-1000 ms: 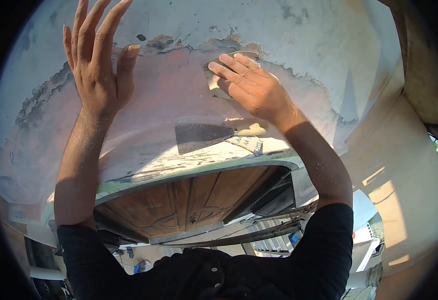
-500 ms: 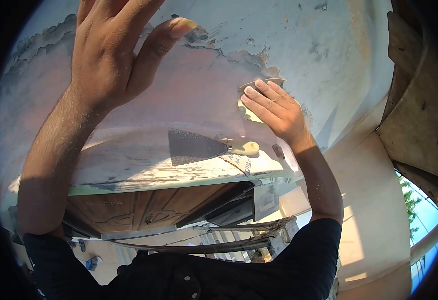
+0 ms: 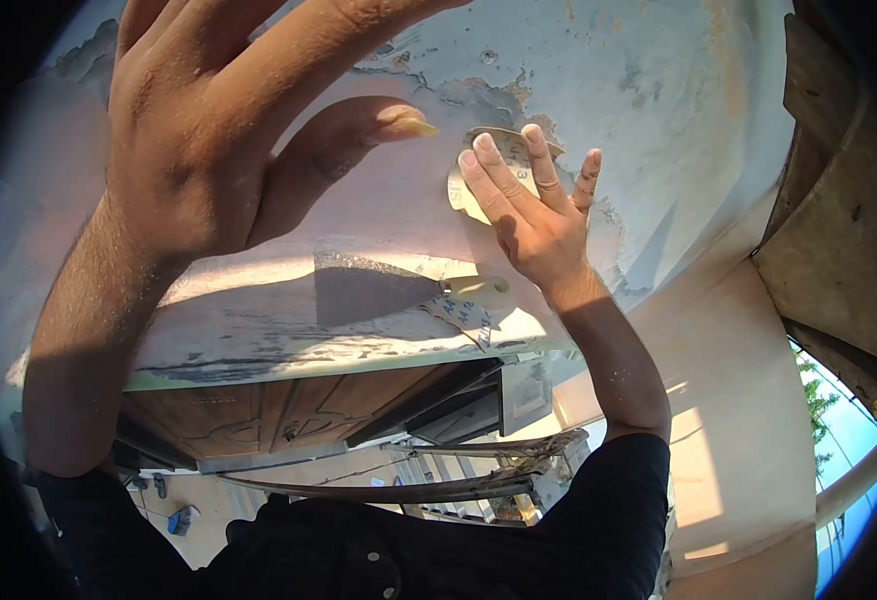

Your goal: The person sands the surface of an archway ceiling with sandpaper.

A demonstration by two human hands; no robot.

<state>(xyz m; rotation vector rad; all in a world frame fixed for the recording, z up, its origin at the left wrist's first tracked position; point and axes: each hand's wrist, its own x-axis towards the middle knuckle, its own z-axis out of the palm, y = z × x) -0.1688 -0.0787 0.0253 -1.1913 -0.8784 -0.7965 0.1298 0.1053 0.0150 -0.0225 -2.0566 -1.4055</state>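
My right hand (image 3: 538, 220) presses a rounded piece of sandpaper (image 3: 466, 196) against the patched wall surface (image 3: 648, 130), its fingers spread and laid over the paper's printed back. My left hand (image 3: 188, 150) is open at the upper left, closer to the camera, with thumb stretched out and the other fingertips cut off by the frame. Below the hands, a wide putty knife (image 3: 370, 288) with a pale handle lies on the ledge. Another printed piece of sandpaper (image 3: 470, 328) sits partly under its handle. Rough, chipped plaster (image 3: 488, 95) runs along the patch beside the sandpaper.
The scraped ledge edge (image 3: 248, 365) crosses the view. Beneath it show a brown panelled door (image 3: 288, 410), a dark curved bar (image 3: 408, 492) and ladder-like rungs (image 3: 458, 475). A blue brush head (image 3: 180, 520) is on the floor far below. Boards (image 3: 838, 220) hang at the right.
My right hand has slid up and left with the sandpaper, its fingers now more spread. My left hand appears larger and lower, its thumb reaching further right. The view has shifted slightly.
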